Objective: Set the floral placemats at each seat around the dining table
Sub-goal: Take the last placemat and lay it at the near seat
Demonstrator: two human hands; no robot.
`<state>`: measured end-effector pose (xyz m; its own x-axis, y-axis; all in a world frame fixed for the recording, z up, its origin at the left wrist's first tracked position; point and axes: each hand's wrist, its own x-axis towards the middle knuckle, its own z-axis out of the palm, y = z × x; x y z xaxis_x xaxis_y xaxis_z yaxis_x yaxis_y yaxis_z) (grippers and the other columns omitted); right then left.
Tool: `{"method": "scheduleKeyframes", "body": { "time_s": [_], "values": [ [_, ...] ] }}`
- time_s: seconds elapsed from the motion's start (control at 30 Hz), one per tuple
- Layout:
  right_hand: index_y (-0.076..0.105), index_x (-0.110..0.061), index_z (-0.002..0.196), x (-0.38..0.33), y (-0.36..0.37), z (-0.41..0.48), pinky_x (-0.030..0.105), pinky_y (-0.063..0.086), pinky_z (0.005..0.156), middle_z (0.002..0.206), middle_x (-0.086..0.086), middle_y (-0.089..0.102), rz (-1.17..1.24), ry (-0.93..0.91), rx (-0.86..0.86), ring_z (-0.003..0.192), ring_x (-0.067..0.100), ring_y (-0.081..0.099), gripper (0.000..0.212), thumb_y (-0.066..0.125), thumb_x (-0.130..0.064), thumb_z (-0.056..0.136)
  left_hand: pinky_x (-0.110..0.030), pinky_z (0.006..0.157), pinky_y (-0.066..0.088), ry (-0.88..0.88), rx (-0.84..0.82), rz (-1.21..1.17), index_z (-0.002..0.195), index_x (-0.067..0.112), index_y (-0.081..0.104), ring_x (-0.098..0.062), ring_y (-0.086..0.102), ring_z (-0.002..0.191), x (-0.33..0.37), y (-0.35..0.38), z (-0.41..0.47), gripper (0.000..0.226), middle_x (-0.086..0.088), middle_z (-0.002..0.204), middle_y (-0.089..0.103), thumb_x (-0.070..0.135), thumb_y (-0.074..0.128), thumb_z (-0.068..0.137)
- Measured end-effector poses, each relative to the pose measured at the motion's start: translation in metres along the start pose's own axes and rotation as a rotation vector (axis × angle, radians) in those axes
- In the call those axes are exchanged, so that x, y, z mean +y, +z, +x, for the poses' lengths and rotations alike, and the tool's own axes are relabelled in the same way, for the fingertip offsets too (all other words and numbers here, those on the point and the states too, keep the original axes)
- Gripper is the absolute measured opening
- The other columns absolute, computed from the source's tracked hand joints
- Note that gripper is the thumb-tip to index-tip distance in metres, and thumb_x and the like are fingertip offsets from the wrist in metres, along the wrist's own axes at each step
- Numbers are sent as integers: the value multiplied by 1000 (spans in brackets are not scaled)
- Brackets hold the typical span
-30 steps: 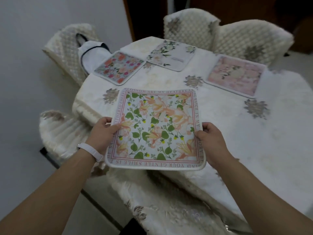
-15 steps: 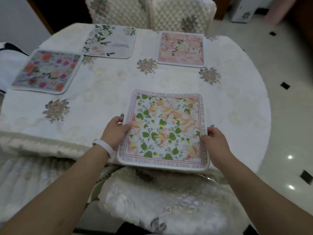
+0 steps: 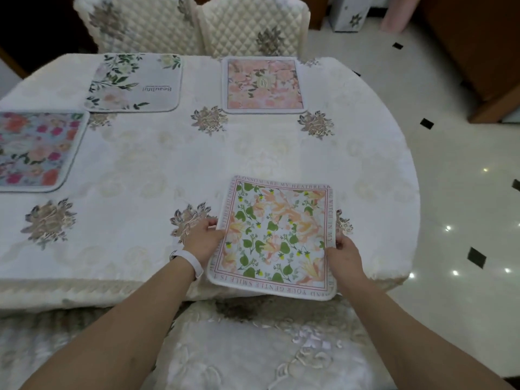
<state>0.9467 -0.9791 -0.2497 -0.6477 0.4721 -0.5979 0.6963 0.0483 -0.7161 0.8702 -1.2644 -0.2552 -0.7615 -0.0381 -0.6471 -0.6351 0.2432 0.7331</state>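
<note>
A square floral placemat (image 3: 277, 235) with green leaves, peach flowers and a lettered red border lies at the near edge of the dining table (image 3: 157, 164), its near side slightly over the edge. My left hand (image 3: 203, 240) grips its left side and my right hand (image 3: 344, 256) grips its right side. Three other floral placemats lie on the white cloth: a pink one (image 3: 263, 84) at the far side, a grey one with leaves (image 3: 135, 83) to its left, and a colourful one (image 3: 36, 150) at the left edge.
Two quilted cream chairs (image 3: 253, 26) stand behind the far side. A covered chair seat (image 3: 253, 347) sits right below the held mat. Glossy tiled floor (image 3: 464, 206) with small black diamonds lies to the right, and wooden furniture (image 3: 478, 52) stands at the far right.
The view has swung right along the table. Both hands have carried the green-and-peach placemat rightward to the seat in front of the near chair and lowered it onto the cloth.
</note>
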Motion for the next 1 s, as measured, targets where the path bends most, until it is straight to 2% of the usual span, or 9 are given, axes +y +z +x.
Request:
{"method": "scheduleKeyframes", "body": {
  "time_s": [0.13, 0.2, 0.27, 0.43, 0.63, 0.7, 0.8, 0.87, 1.0],
  "values": [
    [62, -16, 109, 13, 0, 11, 44, 63, 69, 100, 4, 72, 48, 57, 19, 81, 25, 74, 18, 59, -11, 92, -52, 75, 58, -68, -21, -76, 105, 17, 62, -32, 73, 78, -11, 3, 4, 21, -10, 94, 75, 15, 63, 84],
    [59, -13, 109, 13, 0, 11, 40, 61, 64, 97, 4, 69, 71, 74, 40, 80, 25, 71, 18, 56, -6, 92, -55, 77, 57, -98, 1, -128, 103, 14, 61, -34, 72, 81, -22, 2, -1, 16, -14, 97, 74, 9, 58, 88],
    [57, -13, 108, 14, 0, 11, 34, 57, 60, 95, 3, 67, 95, 80, 47, 79, 23, 69, 18, 53, -4, 93, -51, 76, 58, -125, 22, -173, 104, 12, 61, -34, 72, 83, -35, 3, -10, 17, -17, 99, 73, 3, 56, 90],
    [61, -13, 108, 21, 5, 12, 49, 63, 71, 100, 8, 71, 135, 116, 49, 83, 30, 72, 21, 52, -4, 92, -46, 73, 60, -191, 123, -350, 107, 5, 59, -32, 71, 87, -61, 12, -27, 18, -19, 102, 71, 1, 56, 91],
    [54, -16, 111, 34, 26, -3, 51, 61, 78, 106, 7, 67, 215, 156, 79, 90, 30, 69, 19, 48, -9, 95, -38, 67, 60, -185, 133, -488, 105, 13, 60, -29, 69, 93, -67, 37, -42, 22, -11, 104, 71, -1, 55, 89],
    [49, -14, 112, 36, 40, -15, 50, 59, 83, 105, 7, 62, 263, 201, 84, 93, 30, 65, 18, 43, -6, 97, -40, 68, 60, -176, 91, -475, 108, 15, 59, -29, 69, 94, -67, 50, -41, 26, -8, 106, 71, -2, 54, 89],
    [49, -14, 115, 39, 58, -28, 51, 59, 84, 108, 10, 63, 322, 227, 12, 96, 31, 66, 23, 45, -4, 95, -53, 82, 57, -102, 55, -344, 116, 24, 55, -30, 66, 102, -66, 64, -42, 39, -5, 117, 67, 1, 56, 85],
    [52, -14, 116, 39, 60, -30, 52, 60, 82, 110, 10, 66, 310, 220, -35, 96, 32, 68, 25, 48, -5, 94, -54, 90, 52, -49, 82, -275, 116, 32, 50, -28, 61, 109, -65, 64, -42, 43, -3, 125, 62, 3, 54, 84],
    [55, -5, 111, 27, 45, -20, 50, 60, 83, 105, 13, 70, 292, 137, -46, 92, 28, 71, 18, 54, -3, 93, -57, 92, 50, -8, 31, -194, 123, 36, 46, -30, 58, 116, -61, 47, -34, 51, -1, 129, 59, 0, 50, 87]
  ]
}}
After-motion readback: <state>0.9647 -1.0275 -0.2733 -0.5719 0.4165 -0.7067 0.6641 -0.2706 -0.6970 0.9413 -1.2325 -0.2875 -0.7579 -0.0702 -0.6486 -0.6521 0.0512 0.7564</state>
